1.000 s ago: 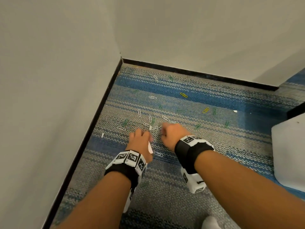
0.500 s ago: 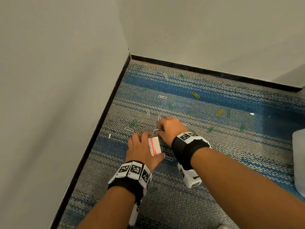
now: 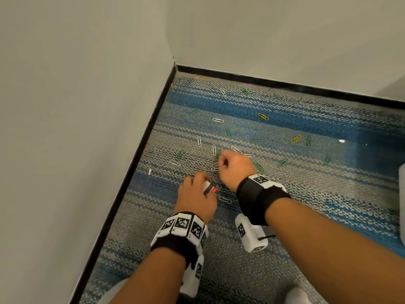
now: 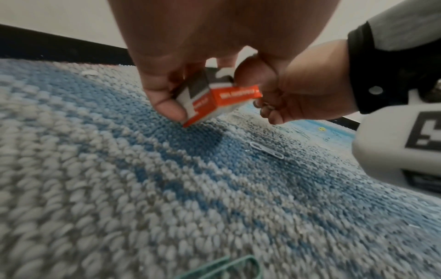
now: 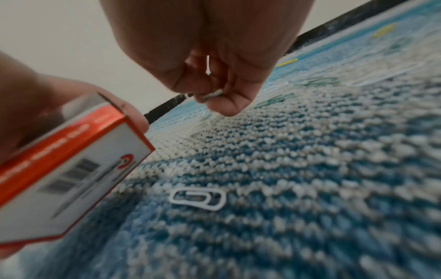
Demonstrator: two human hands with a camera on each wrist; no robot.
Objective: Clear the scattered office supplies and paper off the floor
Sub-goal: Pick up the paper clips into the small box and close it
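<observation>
Several white, green and yellow paper clips (image 3: 218, 120) lie scattered on the striped blue-grey carpet (image 3: 306, 194) near the room corner. My left hand (image 3: 195, 194) grips a small orange-and-white clip box (image 3: 210, 188) (image 4: 210, 100) (image 5: 71, 169), tilted just above the carpet. To its right, my right hand (image 3: 234, 167) (image 5: 214, 96) is curled low over the carpet and pinches paper clips (image 5: 211, 95) between thumb and fingers. A white clip (image 5: 198, 198) (image 3: 225, 199) lies flat between the two hands.
Light walls with a black skirting board (image 3: 140, 150) close the corner on the left and at the back. A white object (image 3: 402, 172) shows at the right edge. A small white scrap (image 3: 150, 171) lies near the left skirting, another scrap (image 3: 341, 140) at far right.
My left hand turned the box so its orange side shows, and brought it closer to the right hand. The right hand reached forward into the clips and now pinches some.
</observation>
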